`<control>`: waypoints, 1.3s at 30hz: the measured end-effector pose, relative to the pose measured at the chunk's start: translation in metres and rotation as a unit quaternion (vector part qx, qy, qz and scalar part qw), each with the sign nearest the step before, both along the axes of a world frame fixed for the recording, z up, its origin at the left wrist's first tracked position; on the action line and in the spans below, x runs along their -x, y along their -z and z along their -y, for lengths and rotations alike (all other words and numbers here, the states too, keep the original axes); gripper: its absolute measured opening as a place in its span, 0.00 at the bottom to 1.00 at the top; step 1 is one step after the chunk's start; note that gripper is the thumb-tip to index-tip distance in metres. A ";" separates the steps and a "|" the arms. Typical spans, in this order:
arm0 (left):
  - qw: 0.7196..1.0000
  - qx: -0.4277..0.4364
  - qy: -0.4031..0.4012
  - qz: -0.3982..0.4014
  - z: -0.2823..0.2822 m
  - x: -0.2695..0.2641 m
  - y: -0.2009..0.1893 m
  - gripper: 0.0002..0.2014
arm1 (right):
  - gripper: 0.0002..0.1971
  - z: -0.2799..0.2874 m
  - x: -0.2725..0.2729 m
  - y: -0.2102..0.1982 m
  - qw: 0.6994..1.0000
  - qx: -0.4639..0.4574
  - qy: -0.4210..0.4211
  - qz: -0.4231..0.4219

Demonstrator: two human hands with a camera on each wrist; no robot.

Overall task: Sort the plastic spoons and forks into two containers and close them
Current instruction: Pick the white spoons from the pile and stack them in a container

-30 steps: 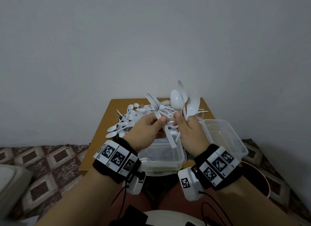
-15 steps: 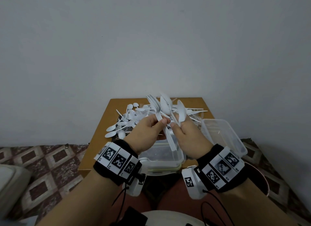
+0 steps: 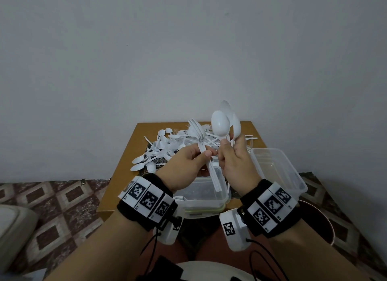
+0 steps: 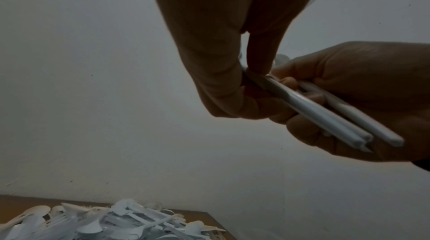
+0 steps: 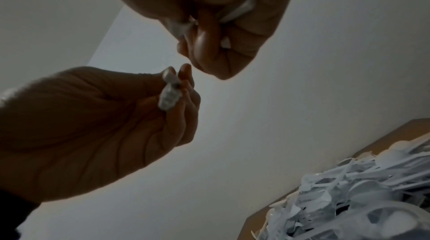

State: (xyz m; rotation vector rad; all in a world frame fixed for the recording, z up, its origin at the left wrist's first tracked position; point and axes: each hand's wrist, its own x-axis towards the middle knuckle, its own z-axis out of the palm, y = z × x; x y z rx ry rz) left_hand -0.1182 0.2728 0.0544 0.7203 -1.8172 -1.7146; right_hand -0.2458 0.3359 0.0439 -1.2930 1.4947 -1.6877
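Note:
Above the wooden table (image 3: 129, 155), my left hand (image 3: 204, 155) pinches a bundle of white forks (image 3: 201, 138), tines up and handles slanting down over the middle clear container (image 3: 223, 188). The left wrist view shows the fork handles (image 4: 325, 115) between thumb and fingers of the left hand (image 4: 251, 74). My right hand (image 3: 227, 143) grips several white spoons (image 3: 219, 123), bowls upright, beside the forks. The right wrist view shows the right hand (image 5: 209, 28) curled round the spoon handles (image 5: 237, 10). A second clear container (image 3: 278, 171) stands open at the right.
A heap of mixed white spoons and forks (image 3: 165, 146) covers the back of the table. A few forks lie in the middle container. The wall stands close behind the table. Patterned floor tiles (image 3: 62, 197) lie left, and a reddish round vessel (image 3: 314, 218) sits lower right.
My right hand dipped with its spoons toward the forks half a second ago and has risen again, spoon bowls upright. The left hand has stayed where it was with its forks.

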 end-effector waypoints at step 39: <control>0.995 0.089 0.012 0.040 -0.004 0.002 0.001 0.09 | 0.10 -0.008 -0.006 -0.010 0.959 -0.127 -0.074 0.241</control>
